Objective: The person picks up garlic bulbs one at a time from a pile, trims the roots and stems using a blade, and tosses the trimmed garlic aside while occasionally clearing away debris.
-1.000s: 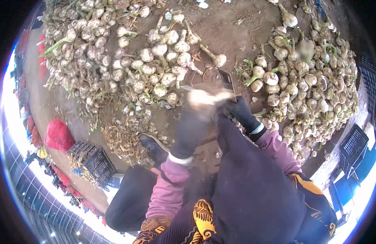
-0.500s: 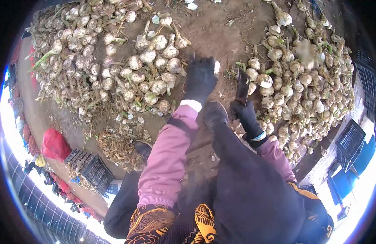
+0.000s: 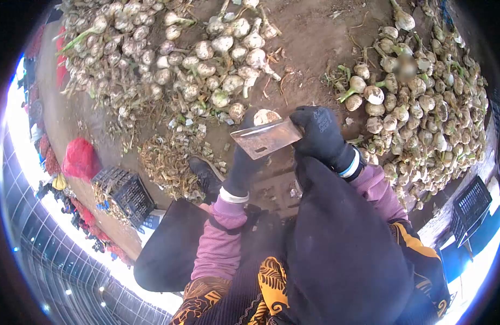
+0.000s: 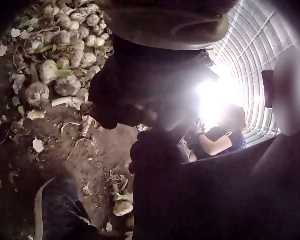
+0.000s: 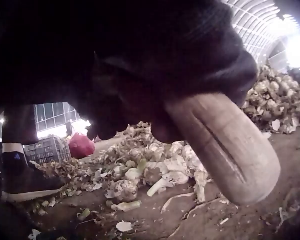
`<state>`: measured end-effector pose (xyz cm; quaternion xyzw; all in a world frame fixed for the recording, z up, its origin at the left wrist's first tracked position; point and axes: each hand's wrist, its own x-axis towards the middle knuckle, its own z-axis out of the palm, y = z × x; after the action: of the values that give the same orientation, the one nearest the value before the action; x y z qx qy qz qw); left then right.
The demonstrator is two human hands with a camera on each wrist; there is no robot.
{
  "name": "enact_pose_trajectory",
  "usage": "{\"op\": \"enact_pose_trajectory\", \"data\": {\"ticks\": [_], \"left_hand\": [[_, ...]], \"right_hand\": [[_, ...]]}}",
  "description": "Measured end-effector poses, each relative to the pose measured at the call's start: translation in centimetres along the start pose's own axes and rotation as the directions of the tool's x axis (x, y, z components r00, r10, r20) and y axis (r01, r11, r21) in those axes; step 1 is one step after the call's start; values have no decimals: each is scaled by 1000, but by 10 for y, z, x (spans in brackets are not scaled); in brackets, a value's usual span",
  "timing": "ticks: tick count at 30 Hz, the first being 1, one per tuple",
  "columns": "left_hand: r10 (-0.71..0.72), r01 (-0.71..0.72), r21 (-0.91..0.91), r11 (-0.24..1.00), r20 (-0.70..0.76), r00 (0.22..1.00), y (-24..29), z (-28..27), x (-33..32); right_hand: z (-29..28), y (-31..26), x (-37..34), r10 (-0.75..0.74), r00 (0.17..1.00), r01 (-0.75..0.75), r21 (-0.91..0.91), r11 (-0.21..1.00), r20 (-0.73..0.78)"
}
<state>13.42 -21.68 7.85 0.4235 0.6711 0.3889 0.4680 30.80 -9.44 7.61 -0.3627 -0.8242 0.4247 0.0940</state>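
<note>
My gloved right hand (image 3: 321, 135) grips a cleaver by its wooden handle (image 5: 230, 150), whose rounded end sticks out below the fist in the right wrist view. The cleaver's broad, rust-stained blade (image 3: 269, 140) points left across the front of my body. Behind it, my gloved left hand (image 3: 245, 169) holds a garlic bulb (image 3: 266, 116), whose pale top shows right at the blade's upper edge. The blade hides part of the left fingers. In the left wrist view both dark gloves are close together, and the bulb is hidden.
A heap of garlic (image 3: 204, 51) with stalks lies at the left, and another heap of bulbs (image 3: 417, 108) at the right. Dry trimmings (image 3: 166, 168) are near my shoe (image 3: 206, 176). Black crates (image 3: 125, 195) stand at both sides, with a red sack (image 3: 81, 160) at the left.
My left hand went forward to a bulb on the ground by the left heap, then came back with one. My right hand has raised the cleaver and turned its blade leftward to the bulb.
</note>
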Motion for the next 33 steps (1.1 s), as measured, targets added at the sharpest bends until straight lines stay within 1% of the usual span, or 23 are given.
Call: {"op": "enact_pose_trajectory", "data": {"ticks": [1,2,3,4,6,9,11,13,16,17,19,20,22,23,24,25,26,27,28,29,30,32,33], "left_hand": [[18,-17,14,1000,-29,999,-19,-1,-7],[-31,27,-48,998,-76,997,-50,2,-14],[-38,31,-71,997,-98,994,-58,4,-17],[-45,34,-95,995,-120,992,-55,5,-16],[32,-39,-61,997,-116,993,-49,7,-16],[157,-158,0,988,-107,982,-14,3,-4],[156,-156,6,988,-113,981,2,3,-3],[79,-83,-19,996,-142,987,13,3,-6],[28,-56,-115,992,-237,971,9,10,-13],[-85,67,-93,993,-206,975,11,7,-13],[-305,303,-37,952,-141,942,27,-4,-9],[-164,172,33,985,-164,973,52,-5,-7],[-209,218,20,976,-220,953,38,-9,-6],[-248,257,7,966,-227,942,33,-7,-10],[-374,357,-164,920,-89,923,27,-10,-7],[-259,257,-32,966,-122,958,24,-9,2],[-146,161,101,982,-144,979,20,-8,5],[-46,82,234,969,-158,986,17,-9,1],[-145,150,18,989,-173,974,16,-12,-1],[-236,201,-201,959,-169,957,14,-16,1],[-319,239,-409,881,-141,937,15,-18,4],[-359,174,-604,778,-199,912,21,-14,8],[-385,135,-691,710,-220,896,25,-10,8]], "right_hand": [[-1,-3,1,-21,1000,21,-7,1000,13],[-2,-5,1,-44,998,44,-11,999,33],[-3,-6,0,-66,996,67,-15,998,53],[-4,-7,-1,-88,993,90,-18,996,74],[-2,-10,-2,-101,993,101,-5,995,68],[3,-11,-2,-80,993,81,-9,997,83],[14,-5,-8,-54,996,54,-3,999,64],[25,-2,-8,-45,999,44,21,999,3],[17,-5,-5,8,981,-6,-11,1000,195],[39,17,-10,37,992,-39,18,999,118],[93,83,-33,109,993,-105,82,991,-43],[78,85,-39,251,968,-252,55,966,20],[53,85,-40,481,863,-483,-28,875,153],[60,84,-49,450,887,-454,13,891,104],[70,87,-59,432,901,-433,51,900,33],[73,91,-55,399,915,-393,83,916,-60],[58,68,-45,368,930,-363,143,921,-4],[54,54,-44,373,927,-360,175,916,-45],[52,45,-42,370,925,-347,207,915,-85],[55,42,-38,387,919,-355,264,897,-77],[57,41,-35,403,912,-363,321,875,-69],[63,39,-28,473,880,-440,469,766,54],[63,39,-27,449,894,-403,459,792,11]]}}
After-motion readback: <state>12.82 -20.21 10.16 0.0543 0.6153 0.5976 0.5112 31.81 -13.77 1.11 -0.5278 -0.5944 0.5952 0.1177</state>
